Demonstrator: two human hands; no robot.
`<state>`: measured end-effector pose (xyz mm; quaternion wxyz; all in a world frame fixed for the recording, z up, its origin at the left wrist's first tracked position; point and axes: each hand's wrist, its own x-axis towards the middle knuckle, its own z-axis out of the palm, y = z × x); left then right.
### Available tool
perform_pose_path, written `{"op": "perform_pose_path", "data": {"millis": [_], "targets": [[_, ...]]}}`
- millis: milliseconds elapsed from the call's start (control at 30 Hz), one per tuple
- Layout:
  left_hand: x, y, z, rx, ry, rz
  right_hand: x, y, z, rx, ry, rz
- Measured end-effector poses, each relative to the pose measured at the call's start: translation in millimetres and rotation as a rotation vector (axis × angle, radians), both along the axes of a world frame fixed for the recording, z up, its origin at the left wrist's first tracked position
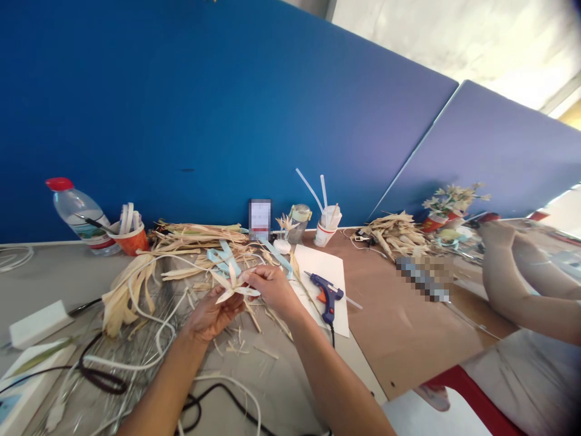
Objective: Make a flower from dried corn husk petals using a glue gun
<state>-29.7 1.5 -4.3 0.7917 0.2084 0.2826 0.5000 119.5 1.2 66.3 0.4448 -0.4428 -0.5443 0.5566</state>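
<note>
A pale star-shaped flower of dried husk [232,283] is held up over the table between my two hands. My left hand [216,313] supports it from below with fingers wrapped round its base. The thumb and fingers of my right hand [271,289] pinch a petal on its right side. Behind the hands lie light blue ribbon strips [222,257] and a pile of dried husks [200,236]. A blue glue gun [330,297] rests on white paper [324,263] right of my right hand. Small husk scraps [236,346] are scattered below the hands.
Cables [158,339] and a white power strip [31,375] lie at the left. A bottle [84,212], an orange cup [131,239], a phone [260,218], a jar [299,224] and a white cup [325,233] line the blue partition. Another person's arms [512,278] reach over the table at right.
</note>
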Motion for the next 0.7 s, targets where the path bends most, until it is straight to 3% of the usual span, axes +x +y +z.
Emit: {"op": "perform_pose_path", "data": {"millis": [233, 433, 700], "targets": [[2.2, 1.1, 3.0, 0.014, -0.005, 0.047, -1.6, 0.3, -0.3, -0.002, 0.024, -0.012], [3.7, 5.4, 5.3, 0.151, -0.174, 0.081, -2.4, 4.6, -15.0, -0.085, 0.141, -0.183], [7.5, 5.5, -0.4, 0.130, -0.070, 0.126, -5.7, -3.3, -23.9, -0.116, 0.258, -0.218]]}}
